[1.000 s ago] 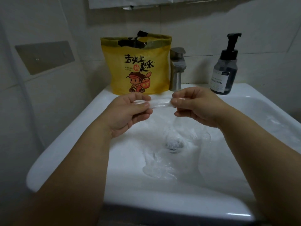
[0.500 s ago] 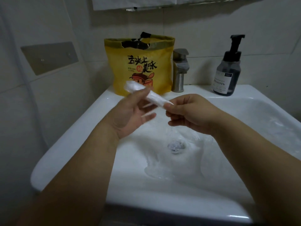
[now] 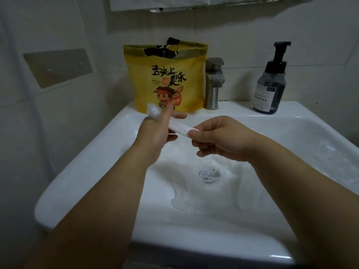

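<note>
Over the white sink (image 3: pixel 81 171), both hands hold a thin clear plastic film (image 3: pixel 179 128), rolled into a strip. My left hand (image 3: pixel 155 133) holds its far, bunched end (image 3: pixel 152 111) between thumb and fingers, with the index finger stretched out. My right hand (image 3: pixel 217 140) pinches the near end between thumb and curled fingers. The strip slants from upper left down to the right hand.
A yellow printed bag (image 3: pixel 167 78) stands on the sink's back ledge, left of a steel tap (image 3: pixel 213 84). A dark pump bottle (image 3: pixel 271 84) stands at the back right. The basin is wet around the drain (image 3: pixel 208 174). Tiled walls close in behind and left.
The strip was level between both hands; its left end has risen and stayed up. Both hands have shifted slightly toward the back of the sink.
</note>
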### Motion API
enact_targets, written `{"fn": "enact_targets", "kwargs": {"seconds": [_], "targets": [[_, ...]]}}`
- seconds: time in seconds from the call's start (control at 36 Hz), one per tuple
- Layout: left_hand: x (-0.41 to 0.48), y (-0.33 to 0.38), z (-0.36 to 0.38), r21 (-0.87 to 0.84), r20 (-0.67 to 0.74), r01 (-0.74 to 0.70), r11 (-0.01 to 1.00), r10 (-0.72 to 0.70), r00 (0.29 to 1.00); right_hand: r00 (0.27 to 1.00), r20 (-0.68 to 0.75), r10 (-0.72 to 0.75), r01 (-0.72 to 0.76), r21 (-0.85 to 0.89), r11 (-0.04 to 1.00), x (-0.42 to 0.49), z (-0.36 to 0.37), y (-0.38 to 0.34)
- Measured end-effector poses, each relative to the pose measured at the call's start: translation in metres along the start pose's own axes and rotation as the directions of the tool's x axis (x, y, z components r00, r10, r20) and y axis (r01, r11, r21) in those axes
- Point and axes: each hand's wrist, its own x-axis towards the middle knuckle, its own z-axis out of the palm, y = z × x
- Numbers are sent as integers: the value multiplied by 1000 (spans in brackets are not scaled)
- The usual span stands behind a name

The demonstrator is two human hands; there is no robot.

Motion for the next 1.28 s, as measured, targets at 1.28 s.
{"fn": "enact_targets", "kwargs": {"seconds": [1.28], "targets": [[8,9,-18,-156,-131,-97,983,77,988,927,-338,-160,156,-41,987,1,-14,-6]]}}
